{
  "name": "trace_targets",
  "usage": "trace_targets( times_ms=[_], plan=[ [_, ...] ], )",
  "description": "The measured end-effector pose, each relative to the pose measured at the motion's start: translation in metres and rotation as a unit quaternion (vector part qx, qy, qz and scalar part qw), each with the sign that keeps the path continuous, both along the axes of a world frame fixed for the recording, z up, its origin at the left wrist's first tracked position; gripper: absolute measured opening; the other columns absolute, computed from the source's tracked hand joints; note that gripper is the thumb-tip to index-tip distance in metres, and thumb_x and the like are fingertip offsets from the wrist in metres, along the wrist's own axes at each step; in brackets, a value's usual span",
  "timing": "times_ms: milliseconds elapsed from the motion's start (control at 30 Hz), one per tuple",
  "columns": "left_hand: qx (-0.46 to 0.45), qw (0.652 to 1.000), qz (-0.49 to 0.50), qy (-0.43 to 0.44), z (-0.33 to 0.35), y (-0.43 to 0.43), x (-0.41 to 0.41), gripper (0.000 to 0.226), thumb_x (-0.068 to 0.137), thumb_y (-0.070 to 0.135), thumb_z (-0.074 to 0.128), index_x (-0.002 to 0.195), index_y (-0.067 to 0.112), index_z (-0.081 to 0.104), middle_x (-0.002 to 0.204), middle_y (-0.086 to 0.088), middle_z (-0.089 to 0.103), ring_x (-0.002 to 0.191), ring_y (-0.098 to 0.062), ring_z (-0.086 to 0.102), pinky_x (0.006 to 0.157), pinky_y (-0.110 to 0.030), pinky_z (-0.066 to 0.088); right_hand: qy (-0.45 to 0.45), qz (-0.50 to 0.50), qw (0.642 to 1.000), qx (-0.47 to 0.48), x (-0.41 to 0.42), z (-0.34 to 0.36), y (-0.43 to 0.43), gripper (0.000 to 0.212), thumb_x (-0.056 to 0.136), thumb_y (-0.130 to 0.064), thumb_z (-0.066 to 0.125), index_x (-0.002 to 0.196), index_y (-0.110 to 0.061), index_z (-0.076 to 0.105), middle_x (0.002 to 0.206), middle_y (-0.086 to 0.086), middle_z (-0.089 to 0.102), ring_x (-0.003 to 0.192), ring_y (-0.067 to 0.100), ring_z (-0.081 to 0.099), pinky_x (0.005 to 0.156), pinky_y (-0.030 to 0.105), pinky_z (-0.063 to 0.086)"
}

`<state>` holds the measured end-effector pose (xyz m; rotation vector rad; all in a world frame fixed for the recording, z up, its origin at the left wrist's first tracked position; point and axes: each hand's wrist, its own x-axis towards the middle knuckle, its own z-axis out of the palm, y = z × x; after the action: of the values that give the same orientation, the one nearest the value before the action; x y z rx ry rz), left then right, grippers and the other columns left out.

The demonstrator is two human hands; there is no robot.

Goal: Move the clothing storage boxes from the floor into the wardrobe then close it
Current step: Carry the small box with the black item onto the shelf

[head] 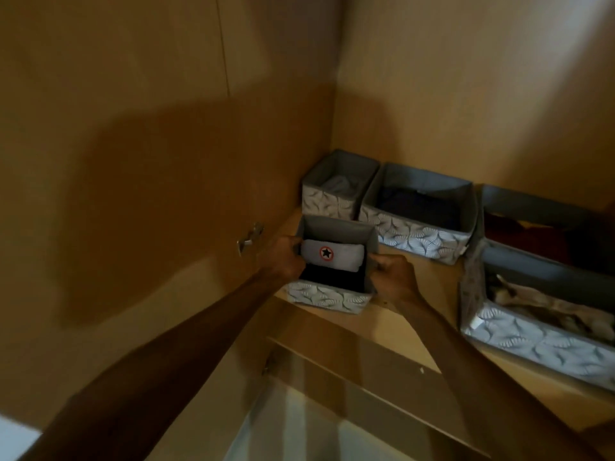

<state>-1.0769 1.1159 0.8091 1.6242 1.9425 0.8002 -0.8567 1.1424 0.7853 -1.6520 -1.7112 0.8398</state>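
Currently:
hidden: right-edge box [545,227] cut off, blurred
held box [332,261]: long axis toward frame top
hands: left [286,257], right [394,272] gripping its sides

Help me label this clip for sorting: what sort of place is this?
Most likely the inside of a wooden wardrobe at home: a shelf lined with fabric storage boxes of folded clothes, and a door hinge on the side panel.

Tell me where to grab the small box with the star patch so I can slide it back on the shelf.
Grip the box by its two side walls at the top rim, one hand per side, from the front. It is open-topped with soft fabric walls; the left hand and right hand already hold it so.
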Motion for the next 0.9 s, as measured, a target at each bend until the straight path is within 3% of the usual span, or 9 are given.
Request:
trace_targets(
  times_ms=[100,200,267,367,433,500,567,767,900],
  plan=[
    [0.011,0.999,-0.005,0.031,0.011,0.033,0.002,0.039,0.091,0.012,0.053,0.129,0.015,0.059,0.123,-0.012,0.064,0.113,-0.030,0.060,0.090,-0.034,0.045,0.090,-0.035,0.994,-0.059,-0.003,-0.008,0.038,0.037,0.081,-0.001,0.052,0.080,-0.031,0.073,0.090,0.007,0.073,0.086,0.029,0.069,0.075,0.055,0.058],
    [0.012,0.998,-0.044,0.036,0.013,0.054,0.004,0.033,0.096,0.009,0.050,0.129,0.010,0.055,0.108,-0.012,0.064,0.089,-0.022,0.059,0.072,-0.025,0.040,0.116,-0.041,0.989,-0.083,-0.012,-0.012,0.067,0.042,0.083,-0.004,0.052,0.119,-0.021,0.065,0.110,0.011,0.070,0.091,0.029,0.068,0.074,0.050,0.060],
    [0.011,0.996,-0.072,0.047,0.004,0.059,0.001,0.030,0.096,0.013,0.051,0.126,0.012,0.057,0.107,-0.006,0.062,0.084,-0.015,0.057,0.066,-0.021,0.041,0.090,-0.027,0.994,-0.060,-0.017,-0.014,0.081,0.053,0.081,-0.009,0.054,0.133,-0.017,0.053,0.119,0.010,0.067,0.100,0.030,0.066,0.084,0.050,0.057],
    [0.036,0.987,-0.111,0.109,-0.019,0.061,-0.010,0.032,0.095,0.025,0.053,0.125,0.015,0.059,0.124,-0.010,0.059,0.105,-0.027,0.059,0.083,-0.029,0.045,0.094,0.021,0.993,-0.072,-0.021,-0.015,0.088,0.062,0.078,-0.019,0.071,0.136,-0.014,0.051,0.131,0.006,0.060,0.113,0.024,0.061,0.095,0.046,0.053],
    [0.076,0.966,-0.121,0.216,-0.030,0.059,-0.019,0.036,0.094,0.032,0.051,0.127,0.018,0.058,0.135,-0.010,0.053,0.119,-0.028,0.053,0.090,-0.030,0.039,0.097,0.067,0.987,-0.105,-0.023,-0.011,0.086,0.073,0.068,-0.027,0.083,0.133,-0.013,0.054,0.133,0.006,0.059,0.114,0.022,0.060,0.097,0.044,0.052],
    [0.117,0.931,-0.127,0.323,-0.036,0.054,-0.024,0.044,0.094,0.038,0.049,0.133,0.020,0.055,0.149,-0.012,0.043,0.134,-0.030,0.043,0.103,-0.040,0.036,0.063,0.107,0.985,-0.120,-0.026,-0.007,0.082,0.076,0.065,-0.022,0.087,0.133,-0.010,0.054,0.132,0.005,0.057,0.118,0.021,0.058,0.100,0.037,0.049],
    [0.141,0.904,-0.134,0.380,-0.043,0.050,-0.028,0.050,0.091,0.042,0.049,0.135,0.020,0.055,0.152,-0.014,0.040,0.137,-0.031,0.042,0.105,-0.045,0.037,0.028,0.113,0.988,-0.098,-0.030,-0.008,0.082,0.074,0.067,-0.010,0.085,0.134,-0.005,0.053,0.134,0.008,0.056,0.123,0.023,0.054,0.098,0.028,0.045],
    [0.076,0.890,-0.147,0.426,-0.064,0.045,-0.044,0.068,0.086,0.046,0.039,0.148,0.018,0.037,0.152,-0.015,0.039,0.141,-0.035,0.037,0.110,-0.053,0.034,0.037,0.061,0.996,-0.054,-0.047,-0.017,0.086,0.072,0.072,-0.002,0.078,0.137,-0.005,0.049,0.138,0.010,0.055,0.126,0.022,0.052,0.103,0.029,0.042],
    [0.024,0.896,-0.147,0.418,-0.065,0.051,-0.051,0.084,0.087,0.040,0.045,0.155,0.022,0.000,0.163,-0.012,-0.002,0.149,-0.037,-0.002,0.119,-0.056,0.010,0.039,0.053,0.998,-0.017,-0.062,-0.019,0.087,0.071,0.074,-0.005,0.078,0.138,-0.004,0.046,0.123,0.014,0.064,0.112,0.023,0.059,0.097,0.030,0.046]
  ],
)
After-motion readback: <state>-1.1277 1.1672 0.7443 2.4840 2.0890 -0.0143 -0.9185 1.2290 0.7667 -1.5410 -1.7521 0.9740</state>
